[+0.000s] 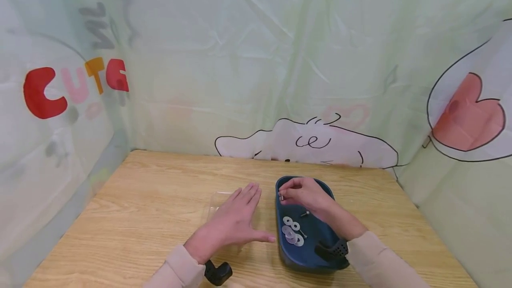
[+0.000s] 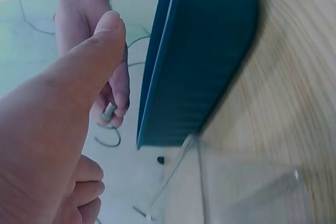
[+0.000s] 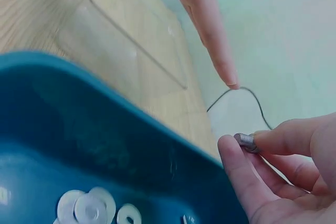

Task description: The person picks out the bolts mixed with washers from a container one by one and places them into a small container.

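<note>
My right hand (image 1: 307, 195) is over the far left part of a dark blue bin (image 1: 320, 231) and pinches a small silver bolt (image 3: 247, 142) between thumb and fingertips. The bolt's threaded end shows in the right wrist view. Left of the bin, my left hand (image 1: 234, 220) holds nothing, with fingers extended and thumb spread toward the bin rim. Beneath it stands a clear plastic box (image 2: 252, 195), partly hidden by the hand. Inside the bin lie several white washers (image 1: 288, 221), translucent round pieces (image 1: 289, 233) and loose screws (image 1: 305, 213).
A light wood table (image 1: 160, 208) carries the bin and the clear box side by side. Printed curtains (image 1: 192, 79) hang along its back and sides. Each wrist wears a black camera mount, the left one (image 1: 218, 274) low over the table.
</note>
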Demonstrator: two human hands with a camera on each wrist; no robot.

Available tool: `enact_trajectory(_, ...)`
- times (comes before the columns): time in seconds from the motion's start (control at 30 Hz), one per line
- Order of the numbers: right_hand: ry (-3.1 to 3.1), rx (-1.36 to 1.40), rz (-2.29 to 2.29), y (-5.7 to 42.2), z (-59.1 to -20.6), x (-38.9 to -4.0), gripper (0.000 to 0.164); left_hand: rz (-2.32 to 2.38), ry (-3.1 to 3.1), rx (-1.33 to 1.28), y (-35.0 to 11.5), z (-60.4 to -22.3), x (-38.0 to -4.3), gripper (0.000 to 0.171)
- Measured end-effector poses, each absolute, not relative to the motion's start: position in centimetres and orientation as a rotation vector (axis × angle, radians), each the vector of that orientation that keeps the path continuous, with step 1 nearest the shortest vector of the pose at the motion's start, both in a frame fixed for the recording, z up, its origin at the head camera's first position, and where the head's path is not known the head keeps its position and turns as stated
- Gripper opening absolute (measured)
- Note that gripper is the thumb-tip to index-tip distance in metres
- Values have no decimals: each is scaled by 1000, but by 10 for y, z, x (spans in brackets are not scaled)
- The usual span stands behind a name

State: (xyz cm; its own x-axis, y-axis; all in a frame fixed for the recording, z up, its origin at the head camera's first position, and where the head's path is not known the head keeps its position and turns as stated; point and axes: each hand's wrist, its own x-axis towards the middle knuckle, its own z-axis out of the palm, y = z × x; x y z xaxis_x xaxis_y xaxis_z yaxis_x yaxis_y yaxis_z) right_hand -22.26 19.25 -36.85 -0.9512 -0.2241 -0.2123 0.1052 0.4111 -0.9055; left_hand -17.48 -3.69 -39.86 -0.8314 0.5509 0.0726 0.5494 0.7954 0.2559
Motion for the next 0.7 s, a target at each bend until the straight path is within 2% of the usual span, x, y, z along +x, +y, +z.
enact_trajectory(0.2,2326,-195,-1561,181,-362,-223,27,460,3002,835,-55,-394,-173,121)
enact_trajectory(0.7,2286,-265,-1574,160,-361,-224,20,543,3063,648,-101,-401,-168,119)
